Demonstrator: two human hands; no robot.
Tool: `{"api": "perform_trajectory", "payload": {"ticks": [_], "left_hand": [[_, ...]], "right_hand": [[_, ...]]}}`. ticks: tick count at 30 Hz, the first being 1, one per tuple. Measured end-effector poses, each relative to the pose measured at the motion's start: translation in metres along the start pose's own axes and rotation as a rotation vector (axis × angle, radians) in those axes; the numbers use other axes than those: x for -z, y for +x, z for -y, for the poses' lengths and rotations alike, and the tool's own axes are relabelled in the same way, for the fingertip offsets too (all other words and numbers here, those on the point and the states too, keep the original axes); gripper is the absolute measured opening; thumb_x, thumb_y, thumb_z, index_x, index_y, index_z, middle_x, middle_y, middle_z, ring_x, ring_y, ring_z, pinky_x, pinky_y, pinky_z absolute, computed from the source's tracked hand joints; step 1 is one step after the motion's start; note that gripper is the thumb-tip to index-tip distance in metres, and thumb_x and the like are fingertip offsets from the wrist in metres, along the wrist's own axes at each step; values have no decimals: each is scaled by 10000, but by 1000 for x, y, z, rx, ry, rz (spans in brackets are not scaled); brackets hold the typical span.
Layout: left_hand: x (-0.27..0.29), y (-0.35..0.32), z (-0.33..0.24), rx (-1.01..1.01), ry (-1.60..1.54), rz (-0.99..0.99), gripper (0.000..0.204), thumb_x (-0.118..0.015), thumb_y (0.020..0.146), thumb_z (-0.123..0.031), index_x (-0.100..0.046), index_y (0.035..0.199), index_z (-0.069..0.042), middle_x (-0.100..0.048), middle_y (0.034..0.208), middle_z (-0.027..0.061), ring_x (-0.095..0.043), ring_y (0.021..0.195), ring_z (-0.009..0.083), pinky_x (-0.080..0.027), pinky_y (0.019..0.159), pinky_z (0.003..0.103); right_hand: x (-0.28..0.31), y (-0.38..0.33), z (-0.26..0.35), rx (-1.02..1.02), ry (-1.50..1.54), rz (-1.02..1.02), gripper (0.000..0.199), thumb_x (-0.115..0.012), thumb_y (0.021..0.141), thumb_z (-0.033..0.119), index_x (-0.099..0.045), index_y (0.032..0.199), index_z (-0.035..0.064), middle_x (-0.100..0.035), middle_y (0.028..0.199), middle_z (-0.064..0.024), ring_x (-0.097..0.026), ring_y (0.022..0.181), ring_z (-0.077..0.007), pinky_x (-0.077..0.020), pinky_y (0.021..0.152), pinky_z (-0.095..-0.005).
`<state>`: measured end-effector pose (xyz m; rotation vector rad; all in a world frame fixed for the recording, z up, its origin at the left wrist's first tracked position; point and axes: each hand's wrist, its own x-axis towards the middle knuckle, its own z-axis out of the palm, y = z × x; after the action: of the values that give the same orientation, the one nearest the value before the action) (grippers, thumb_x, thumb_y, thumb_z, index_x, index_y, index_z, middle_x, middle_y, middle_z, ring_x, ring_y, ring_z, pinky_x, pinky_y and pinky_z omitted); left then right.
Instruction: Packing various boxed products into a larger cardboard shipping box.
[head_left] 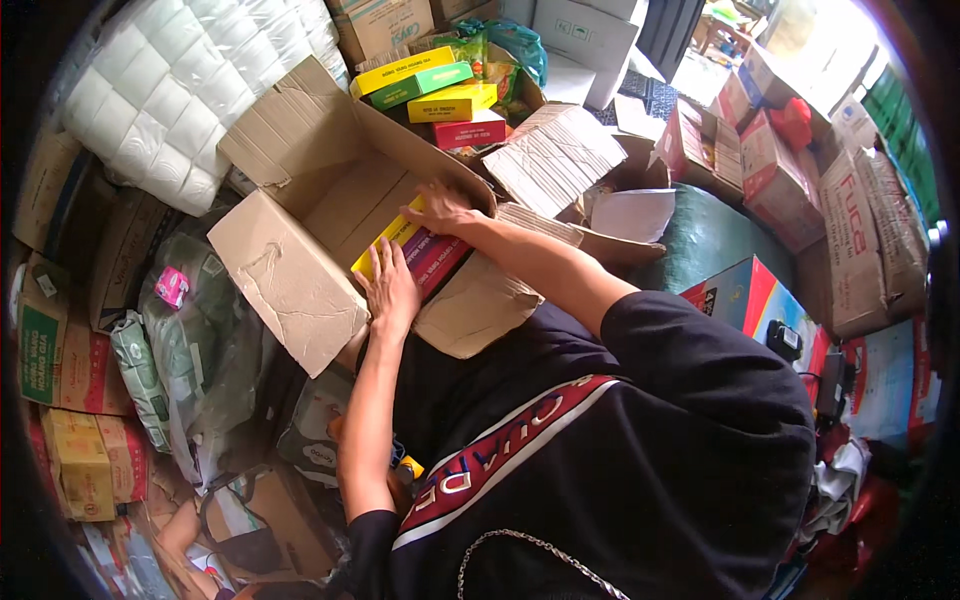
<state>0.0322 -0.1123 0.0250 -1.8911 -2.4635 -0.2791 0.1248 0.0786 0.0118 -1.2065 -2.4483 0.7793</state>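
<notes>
An open brown cardboard box stands in front of me with its flaps spread. Slim boxes lie along its near right inner side: a yellow box and, beside it, a purple box. My left hand rests over the near left end of these slim boxes, fingers apart and stretched out. At their far end, the fingers of my right hand are spread and touch the yellow box. Part of the slim boxes is hidden beneath my hands and right forearm.
Behind the carton, another box holds yellow, green and red packets. White wrapped rolls are stacked at the far left. Plastic bags and cartons crowd the left; more cartons stand at right. A bare limb shows at lower left.
</notes>
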Motion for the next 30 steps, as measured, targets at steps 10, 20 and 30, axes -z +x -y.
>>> {"api": "perform_trajectory", "payload": {"ticks": [10,20,30], "left_hand": [[-7,2,-2,155,22,-7,697,-533,955,-228,-303,1547,61,-227,1634,308,-223,1480,572,-225,1151,724],[-4,2,-2,13,-191,-253,552,-563,927,-206,-496,1433,6,-392,1560,274,-394,1437,437,-443,1044,635],[13,-5,-12,79,9,-109,528,-561,936,-269,-541,1406,-30,-409,1562,242,-367,1468,398,-302,1149,666]], "right_hand": [[10,-3,-8,-97,394,-90,996,-780,749,654,-487,1460,21,-681,1244,-236,-659,1169,-357,-511,1009,-422],[12,3,-15,-87,311,-143,942,-773,746,675,-564,1407,37,-706,1212,-206,-679,1134,-348,-523,991,-417],[10,3,-15,-107,395,-25,953,-754,770,666,-501,1432,30,-664,1271,-238,-651,1178,-360,-507,1011,-442]]}}
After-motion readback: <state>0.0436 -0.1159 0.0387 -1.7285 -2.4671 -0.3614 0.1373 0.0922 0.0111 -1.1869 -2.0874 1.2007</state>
